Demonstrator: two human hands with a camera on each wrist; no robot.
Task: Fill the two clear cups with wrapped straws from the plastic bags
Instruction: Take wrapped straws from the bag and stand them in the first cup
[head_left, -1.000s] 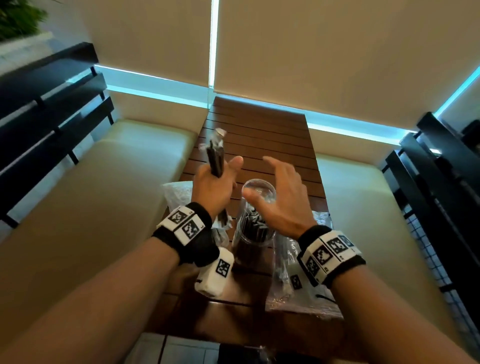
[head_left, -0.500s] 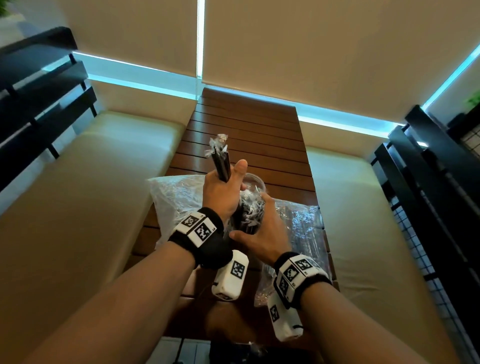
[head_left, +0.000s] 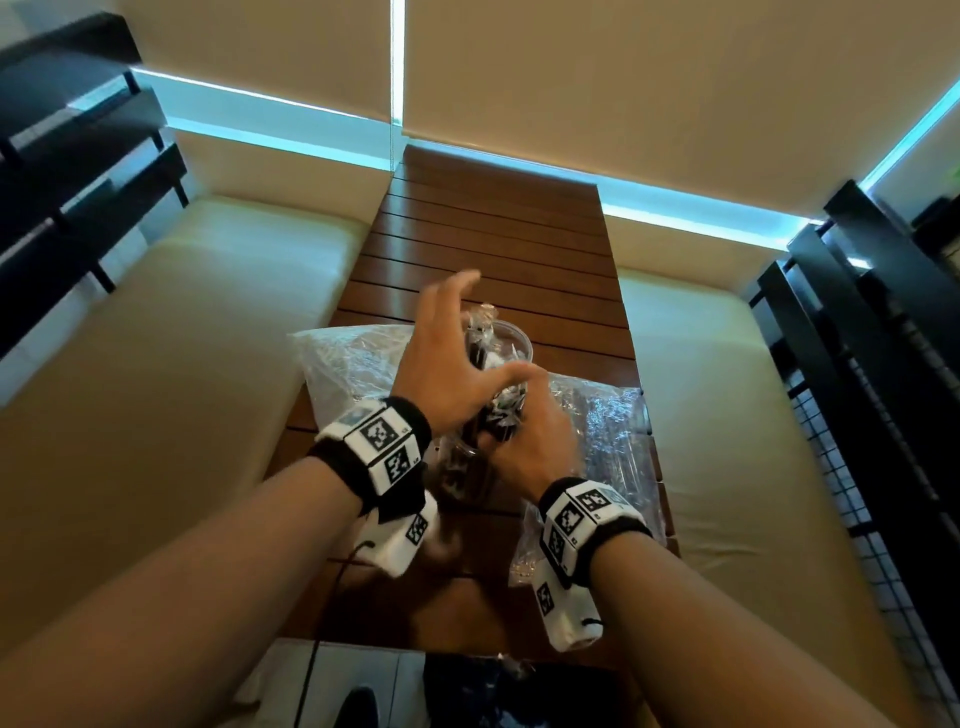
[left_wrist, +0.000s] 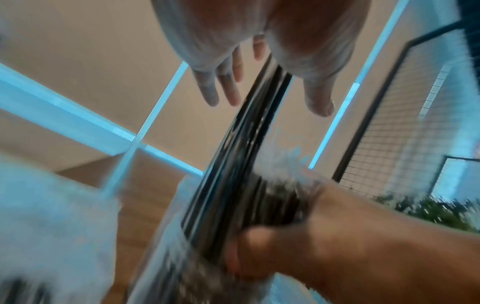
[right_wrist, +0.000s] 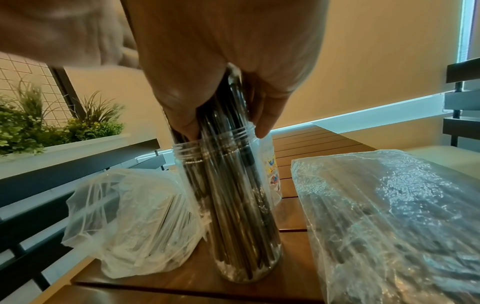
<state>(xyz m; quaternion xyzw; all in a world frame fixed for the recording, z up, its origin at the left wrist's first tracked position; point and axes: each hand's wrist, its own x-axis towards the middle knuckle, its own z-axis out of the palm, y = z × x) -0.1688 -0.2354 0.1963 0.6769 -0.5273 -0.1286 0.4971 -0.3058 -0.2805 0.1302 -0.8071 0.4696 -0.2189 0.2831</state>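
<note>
Here the right hand (right_wrist: 221, 67) clasps the straws (right_wrist: 233, 185) upright in the clear cup (right_wrist: 228, 205), steadying them; the left hand (head_left: 441, 358), fingers spread, hovers empty.

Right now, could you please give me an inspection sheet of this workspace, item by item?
Surface: slatted wooden table, bare at its far end.
Job's things: near clear cup upright, packed with wrapped straws; second cup behind it, contents unclear; one plastic bag on its left, another plastic bag on its right, both holding straws.
Clutter: nothing seen.
Grippers: left hand open, fingers spread above the cups; right hand gripping the straw tops at the near cup's rim.
Cables: thin black cable hanging below the left wrist.
Surroundings: cream bench cushions either side, drawn blinds, dark railings, green plants.
</note>
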